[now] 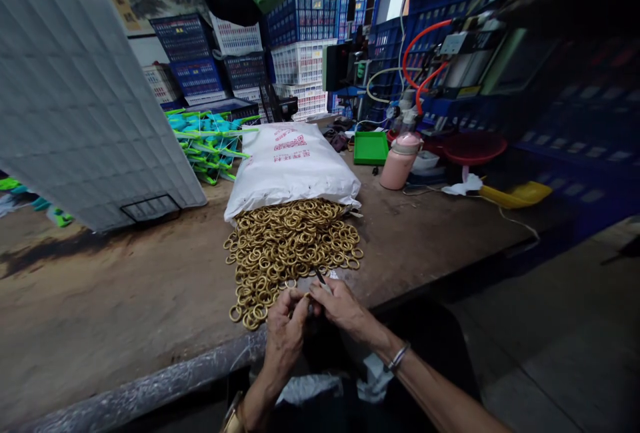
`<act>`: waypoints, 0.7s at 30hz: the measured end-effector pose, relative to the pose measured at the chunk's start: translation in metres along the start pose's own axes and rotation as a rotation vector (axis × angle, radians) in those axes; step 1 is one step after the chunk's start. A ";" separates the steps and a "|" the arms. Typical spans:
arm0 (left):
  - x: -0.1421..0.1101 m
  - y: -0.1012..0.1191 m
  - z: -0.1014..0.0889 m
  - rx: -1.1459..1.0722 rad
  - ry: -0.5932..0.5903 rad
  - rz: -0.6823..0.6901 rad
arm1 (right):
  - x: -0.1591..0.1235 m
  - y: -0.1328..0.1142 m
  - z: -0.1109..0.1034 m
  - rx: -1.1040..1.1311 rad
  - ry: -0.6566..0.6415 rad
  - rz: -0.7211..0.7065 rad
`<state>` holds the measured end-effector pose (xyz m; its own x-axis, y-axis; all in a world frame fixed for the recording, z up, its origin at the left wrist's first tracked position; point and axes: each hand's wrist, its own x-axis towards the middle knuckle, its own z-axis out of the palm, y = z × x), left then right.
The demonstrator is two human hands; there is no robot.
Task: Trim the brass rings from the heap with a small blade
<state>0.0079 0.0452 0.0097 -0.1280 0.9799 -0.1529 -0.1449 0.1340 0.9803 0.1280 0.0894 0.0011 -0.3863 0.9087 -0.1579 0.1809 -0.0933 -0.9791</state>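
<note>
A heap of brass-coloured rings (295, 240) spills from the mouth of a white woven sack (295, 160) onto the bench. At the heap's near edge, my left hand (286, 330) is closed, thumb and fingers pinching a ring (307, 295) that shows only as a small golden bit. My right hand (343, 306) meets it fingertip to fingertip. It grips a slim knife-like tool (323, 280) with a dark tip and a pale body, pointing up and away. Fingers hide most of the ring and part of the tool.
A grey-white ribbed panel (95, 100) stands on the left of the wooden bench (150, 306), beside bright green and turquoise pieces (210, 140). Rightward are a green tray (371, 148), a pink bottle (401, 161) and a yellow scoop (517, 194). Stacked crates (304, 16) fill the back.
</note>
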 end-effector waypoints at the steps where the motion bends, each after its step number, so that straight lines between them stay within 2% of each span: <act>1: -0.001 0.000 0.000 -0.022 -0.021 -0.044 | 0.001 -0.001 0.001 -0.026 0.012 -0.017; 6: -0.007 0.001 -0.003 -0.123 -0.090 -0.204 | 0.001 -0.008 0.003 -0.133 0.051 -0.077; 12: -0.013 0.002 -0.002 -0.242 -0.079 -0.205 | -0.001 -0.010 0.003 -0.136 0.028 -0.055; 15: -0.014 0.001 -0.003 -0.268 -0.058 -0.199 | -0.004 -0.006 0.004 -0.305 0.058 -0.097; 21: -0.014 -0.004 -0.009 -0.278 -0.054 -0.194 | -0.013 -0.004 0.011 -0.620 -0.041 -0.167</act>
<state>0.0014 0.0291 0.0070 -0.0213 0.9476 -0.3187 -0.4245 0.2801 0.8610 0.1224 0.0732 0.0052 -0.4866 0.8732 -0.0271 0.5998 0.3114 -0.7370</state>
